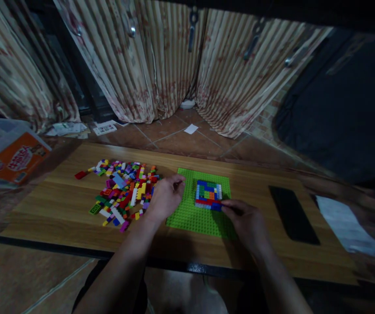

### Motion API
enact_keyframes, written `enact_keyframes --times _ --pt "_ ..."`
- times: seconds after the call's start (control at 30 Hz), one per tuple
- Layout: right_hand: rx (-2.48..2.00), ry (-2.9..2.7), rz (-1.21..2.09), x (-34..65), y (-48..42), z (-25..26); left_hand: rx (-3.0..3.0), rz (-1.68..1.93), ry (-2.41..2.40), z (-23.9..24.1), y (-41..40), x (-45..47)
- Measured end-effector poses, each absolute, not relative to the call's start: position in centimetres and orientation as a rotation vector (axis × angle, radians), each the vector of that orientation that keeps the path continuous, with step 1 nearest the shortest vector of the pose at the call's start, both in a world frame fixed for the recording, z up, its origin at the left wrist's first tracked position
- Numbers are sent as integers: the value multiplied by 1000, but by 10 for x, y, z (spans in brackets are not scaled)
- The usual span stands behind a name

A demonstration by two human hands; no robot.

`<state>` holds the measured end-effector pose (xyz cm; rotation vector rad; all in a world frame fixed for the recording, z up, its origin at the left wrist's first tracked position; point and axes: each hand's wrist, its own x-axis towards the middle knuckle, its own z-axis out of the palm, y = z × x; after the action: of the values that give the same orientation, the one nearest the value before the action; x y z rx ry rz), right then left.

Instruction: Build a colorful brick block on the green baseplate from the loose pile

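A green studded baseplate (194, 222) lies in the middle of the wooden table. On it sits a low square build of toy bricks (207, 192), blue, green, red and white with orange near its centre. My right hand (248, 220) pinches a dark blue brick (216, 206) at the build's near right corner. Above the plate's left edge is my left hand (166, 196), its fingertips drawn together; whatever may be between them is too small to make out. Just left of this hand spreads a pile of loose, many-coloured bricks (122, 187).
A black phone-like slab (294, 213) lies on the table's right side, with a white paper sheet (347, 224) beyond it. At far left stands a clear plastic box (14, 152) with an orange label. Striped curtains (161, 65) hang behind the table (50, 209).
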<state>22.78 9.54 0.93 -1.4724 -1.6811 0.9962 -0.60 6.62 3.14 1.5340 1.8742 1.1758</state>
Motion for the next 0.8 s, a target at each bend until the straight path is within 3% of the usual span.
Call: enact_keyframes --times 0.8 --pt "-1524 -1472 1212 225 108 6 1802 765 1837 29 59 10"
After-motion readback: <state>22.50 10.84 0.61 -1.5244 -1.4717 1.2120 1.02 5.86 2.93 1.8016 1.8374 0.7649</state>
